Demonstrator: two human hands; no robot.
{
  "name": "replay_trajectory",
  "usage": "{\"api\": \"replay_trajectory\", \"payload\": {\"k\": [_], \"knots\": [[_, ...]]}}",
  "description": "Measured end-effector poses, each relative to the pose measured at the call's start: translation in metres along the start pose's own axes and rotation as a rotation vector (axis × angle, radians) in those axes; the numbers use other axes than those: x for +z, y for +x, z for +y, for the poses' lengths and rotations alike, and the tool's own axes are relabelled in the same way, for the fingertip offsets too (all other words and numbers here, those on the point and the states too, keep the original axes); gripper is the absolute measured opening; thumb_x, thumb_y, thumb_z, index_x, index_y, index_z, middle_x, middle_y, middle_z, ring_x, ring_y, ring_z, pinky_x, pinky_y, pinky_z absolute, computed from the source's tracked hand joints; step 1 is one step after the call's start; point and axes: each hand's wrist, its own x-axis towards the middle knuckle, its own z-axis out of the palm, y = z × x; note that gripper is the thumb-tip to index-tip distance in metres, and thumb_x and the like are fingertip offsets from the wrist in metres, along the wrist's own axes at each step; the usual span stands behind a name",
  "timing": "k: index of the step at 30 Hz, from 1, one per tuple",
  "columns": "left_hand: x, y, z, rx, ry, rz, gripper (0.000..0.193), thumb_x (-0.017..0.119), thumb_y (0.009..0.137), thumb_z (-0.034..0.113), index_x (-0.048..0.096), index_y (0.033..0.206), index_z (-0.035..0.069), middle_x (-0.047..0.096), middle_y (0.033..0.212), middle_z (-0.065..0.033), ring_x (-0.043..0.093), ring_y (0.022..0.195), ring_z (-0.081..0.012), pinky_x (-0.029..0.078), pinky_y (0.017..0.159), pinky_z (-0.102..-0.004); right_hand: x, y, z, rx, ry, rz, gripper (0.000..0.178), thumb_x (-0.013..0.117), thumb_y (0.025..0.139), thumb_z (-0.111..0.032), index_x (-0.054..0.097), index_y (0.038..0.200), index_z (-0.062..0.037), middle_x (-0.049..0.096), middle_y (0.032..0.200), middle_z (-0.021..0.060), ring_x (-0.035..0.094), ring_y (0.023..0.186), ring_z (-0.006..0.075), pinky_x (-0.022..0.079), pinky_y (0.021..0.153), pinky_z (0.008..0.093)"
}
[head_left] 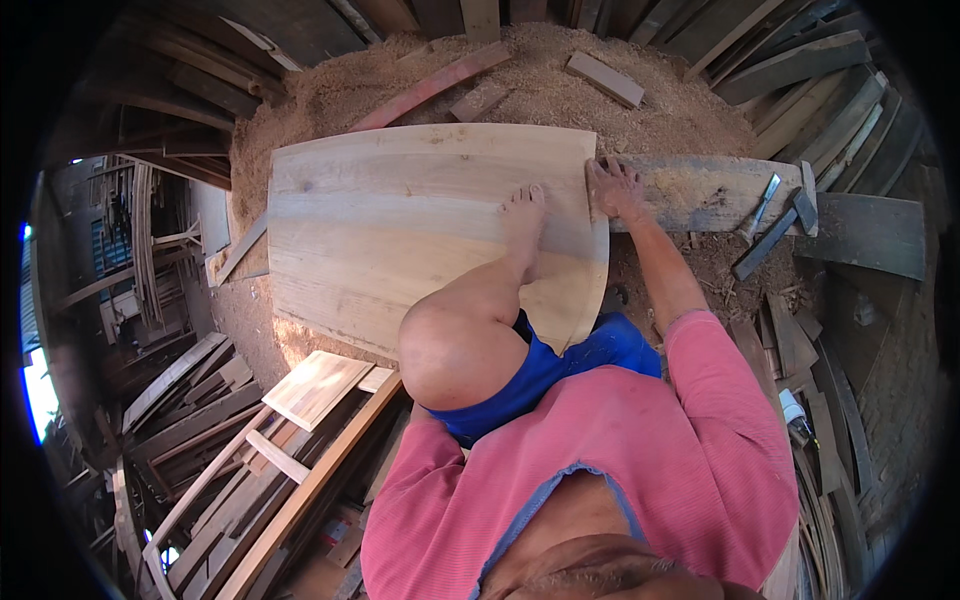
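A wide pale wooden panel (390,215) lies in front of me, with my bare foot resting on top of it. Past its right edge, my right hand (617,190) lies with fingers spread, close against that edge and over the near end of a rough plank (700,190). At the plank's far right end sit a chisel (767,203) with a bright blade and a dark-handled hammer (770,243), neither touched. My left sleeve runs down behind my raised knee, and the left hand is hidden.
Sawdust (660,110) covers the ground behind the panel, with a reddish board (435,85) and a short wood block (605,79) on it. Stacked planks (830,120) line the right. At lower left lie a long wooden rail (310,490) and a small light board (318,388).
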Motion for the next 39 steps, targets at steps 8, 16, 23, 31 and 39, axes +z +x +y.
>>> {"api": "replay_trajectory", "payload": {"k": [8, 16, 23, 31, 39], "knots": [[0.022, 0.012, 0.003, -0.073, -0.004, -0.196, 0.034, 0.043, 0.1, 0.018, 0.054, 0.131, 0.008, 0.063, 0.126, -0.013, 0.06, 0.117, -0.0327, 0.046, 0.098, -0.0507, 0.091, -0.115, -0.004, 0.679, 0.618, 0.01, 0.055, 0.059, 0.093, -0.046, 0.055, 0.125, -0.0012, 0.055, 0.127, 0.0272, 0.053, 0.12, 0.0441, 0.041, 0.103, 0.0504], [0.058, 0.025, -0.168, 0.034, -0.211, -0.31, 0.073, 0.046, 0.095, 0.051, 0.035, 0.152, 0.005, 0.028, 0.149, -0.0418, 0.019, 0.146, -0.0514, 0.02, 0.118, -0.0572, 0.173, -0.122, -0.01, 0.606, 1.573, -0.17, 0.063, 0.048, 0.101, -0.052, 0.063, 0.121, 0.0048, 0.068, 0.112, 0.0163, 0.061, 0.101, 0.0215, 0.049, 0.09, 0.0391], [0.016, 0.011, -0.117, 0.064, -0.135, -0.459, 0.068, 0.037, 0.1, 0.054, 0.03, 0.155, 0.016, 0.019, 0.155, -0.0366, 0.018, 0.143, -0.0583, 0.019, 0.116, -0.0622, 0.176, -0.126, -0.001, 0.65, 1.362, -0.061, 0.057, 0.048, 0.102, -0.048, 0.068, 0.112, 0.0052, 0.07, 0.105, 0.0126, 0.061, 0.096, 0.0195, 0.048, 0.089, 0.0379], [0.006, 0.023, -0.094, 0.149, -0.129, -0.495, 0.063, 0.041, 0.1, 0.048, 0.036, 0.153, 0.013, 0.018, 0.157, -0.033, 0.016, 0.146, -0.053, 0.016, 0.119, -0.0598, 0.206, -0.167, -0.007, 0.683, 1.323, 0.022, 0.06, 0.047, 0.102, -0.05, 0.067, 0.115, 0.0044, 0.071, 0.106, 0.0143, 0.061, 0.101, 0.0186, 0.047, 0.093, 0.0364], [0.026, 0.077, -0.04, 0.3, -0.156, -0.242, 0.064, 0.045, 0.099, 0.044, 0.035, 0.154, 0.014, 0.015, 0.159, -0.0313, 0.011, 0.148, -0.0493, 0.013, 0.12, -0.0578, 0.199, -0.17, 0.003, 0.658, 1.697, -0.103, 0.051, 0.052, 0.103, -0.042, 0.065, 0.118, 0.0046, 0.069, 0.11, 0.0087, 0.064, 0.097, 0.0182, 0.05, 0.089, 0.0329]]}}
